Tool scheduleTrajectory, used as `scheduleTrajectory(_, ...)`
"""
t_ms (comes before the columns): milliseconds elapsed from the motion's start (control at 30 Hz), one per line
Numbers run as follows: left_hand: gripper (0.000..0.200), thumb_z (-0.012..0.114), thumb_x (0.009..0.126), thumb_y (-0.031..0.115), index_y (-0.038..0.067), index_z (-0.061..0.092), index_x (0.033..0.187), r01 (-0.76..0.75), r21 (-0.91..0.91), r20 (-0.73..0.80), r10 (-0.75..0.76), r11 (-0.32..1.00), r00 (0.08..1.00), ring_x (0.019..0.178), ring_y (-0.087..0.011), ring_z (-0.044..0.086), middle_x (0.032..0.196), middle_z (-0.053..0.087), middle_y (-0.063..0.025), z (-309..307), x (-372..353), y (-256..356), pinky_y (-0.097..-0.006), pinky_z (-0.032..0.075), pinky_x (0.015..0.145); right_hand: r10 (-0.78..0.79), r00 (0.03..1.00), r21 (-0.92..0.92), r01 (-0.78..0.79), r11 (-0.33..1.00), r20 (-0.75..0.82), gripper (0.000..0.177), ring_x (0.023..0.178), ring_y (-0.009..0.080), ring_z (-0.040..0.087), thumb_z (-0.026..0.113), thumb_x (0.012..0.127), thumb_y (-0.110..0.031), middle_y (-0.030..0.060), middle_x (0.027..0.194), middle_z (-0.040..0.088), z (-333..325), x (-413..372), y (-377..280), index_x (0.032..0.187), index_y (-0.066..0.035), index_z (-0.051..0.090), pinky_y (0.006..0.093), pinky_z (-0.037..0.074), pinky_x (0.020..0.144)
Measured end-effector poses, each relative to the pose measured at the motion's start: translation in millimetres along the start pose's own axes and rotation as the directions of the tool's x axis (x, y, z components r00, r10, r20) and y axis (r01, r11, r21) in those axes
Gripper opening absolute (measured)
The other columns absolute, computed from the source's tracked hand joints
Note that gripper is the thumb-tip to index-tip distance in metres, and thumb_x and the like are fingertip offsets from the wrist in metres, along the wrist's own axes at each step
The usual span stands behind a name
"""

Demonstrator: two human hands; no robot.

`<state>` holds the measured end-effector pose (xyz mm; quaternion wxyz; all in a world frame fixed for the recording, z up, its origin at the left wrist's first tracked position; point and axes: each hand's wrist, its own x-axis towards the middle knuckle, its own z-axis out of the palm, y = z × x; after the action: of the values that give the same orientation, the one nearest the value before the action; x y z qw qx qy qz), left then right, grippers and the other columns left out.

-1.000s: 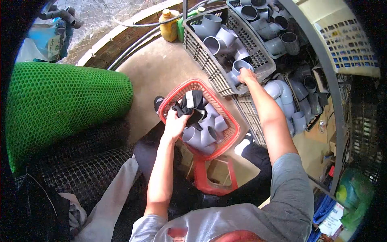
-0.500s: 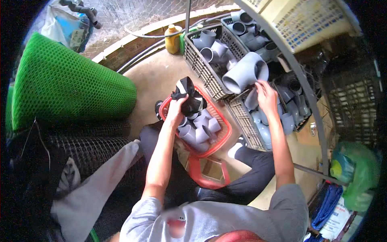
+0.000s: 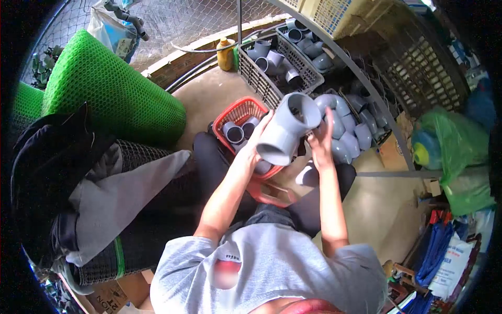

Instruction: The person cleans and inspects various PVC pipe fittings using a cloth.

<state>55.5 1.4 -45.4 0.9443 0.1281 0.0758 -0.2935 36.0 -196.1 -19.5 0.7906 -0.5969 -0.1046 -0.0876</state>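
A large grey tee-shaped pipe fitting (image 3: pixel 280 133) is raised over the red basket (image 3: pixel 239 109). My left hand (image 3: pixel 256 145) grips its left side, fingers partly hidden behind it. Beside the fitting's right end is my right hand (image 3: pixel 322 138), fingers spread and pointing up, thumb near the rim; whether it touches the fitting is unclear. Something dark shows between the fitting and my right hand, too hidden to make out. Smaller grey fittings (image 3: pixel 234 133) lie in the red basket, partly covered by my left arm and the large fitting.
Black crates (image 3: pixel 256 78) of grey fittings stand ahead and to the right, with grey elbows (image 3: pixel 349 146) beside my right hand. A yellow bottle (image 3: pixel 225 55) stands near the wall. Green mesh rolls (image 3: pixel 112 91) are left; a metal frame bar (image 3: pixel 384 175) crosses at right.
The large fitting has moved down and left from the crates to between my hands. My left hand has taken hold of it; my right hand's fingers have spread. The black cloth is no longer clearly visible.
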Motion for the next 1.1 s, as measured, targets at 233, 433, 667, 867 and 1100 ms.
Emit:
scheduleTrajectory(233, 0.041, 0.072, 0.094, 0.037, -0.003, 0.071, 0.105, 0.065, 0.893, -0.286, 0.449, 0.446, 0.847, 0.075, -0.0122, 0.065, 0.091, 0.071, -0.0042, 29, -47, 2, -0.0315, 0.053, 0.068, 0.266, 0.961, 0.266, -0.239, 0.934, -0.071, 0.071, 0.123, 0.0255, 0.055, 0.07, 0.092, -0.04, 0.0141, 0.136, 0.054, 6, -3, 8, 0.145, -0.003, 0.043, 0.0403, 0.047, 0.102)
scheduleTrajectory(433, 0.014, 0.063, 0.097, 0.01, -0.001, 0.069, 0.103, -0.446, 0.883, 0.114, 0.858, 0.142, 0.5, 0.08, -0.014, 0.062, 0.088, 0.069, -0.0052, 85, -111, -47, -0.0309, 0.051, 0.074, 0.189, 0.937, 0.391, -0.064, 0.918, -0.292, 0.071, 0.123, 0.0281, 0.054, 0.071, 0.092, -0.036, 0.0152, 0.135, 0.053, 6, -3, 25, 0.146, -0.003, 0.039, 0.0435, 0.047, 0.104)
scheduleTrajectory(667, 0.027, 0.074, 0.08, 0.005, 0.001, 0.066, 0.105, -0.528, 0.781, 0.603, 0.624, -0.334, 0.497, 0.089, -0.0241, 0.069, 0.097, 0.07, -0.0139, 97, -77, -101, -0.0383, 0.054, 0.081, -0.019, 0.846, -0.074, -0.024, 0.997, -0.532, 0.068, 0.111, 0.0309, 0.056, 0.07, 0.092, -0.044, 0.0183, 0.132, 0.054, 21, -2, 25, 0.138, 0.0, 0.045, 0.0463, 0.047, 0.093)
scheduleTrajectory(867, 0.034, 0.077, 0.082, 0.006, -0.002, 0.066, 0.114, -0.415, 0.905, 0.324, 0.481, 0.093, 0.815, 0.097, -0.0193, 0.068, 0.106, 0.071, -0.0104, 134, -58, -70, -0.0331, 0.053, 0.083, -0.151, 0.819, 0.07, 0.227, 0.971, -0.554, 0.089, 0.125, 0.0299, 0.052, 0.087, 0.079, -0.022, 0.0196, 0.138, 0.05, 7, 11, -6, 0.147, 0.0, 0.034, 0.0454, 0.043, 0.107)
scheduleTrajectory(1100, 0.039, 0.076, 0.084, 0.007, -0.004, 0.061, 0.119, -0.488, 0.873, 0.441, 0.428, 0.001, 0.789, 0.102, -0.0266, 0.067, 0.11, 0.069, -0.0154, 141, -48, -69, -0.0352, 0.053, 0.087, -0.444, 0.708, -0.163, 0.431, 0.888, -0.548, 0.112, 0.134, 0.0297, 0.041, 0.095, 0.066, -0.038, 0.018, 0.145, 0.041, 7, 28, -42, 0.148, 0.001, 0.028, 0.0464, 0.033, 0.116)
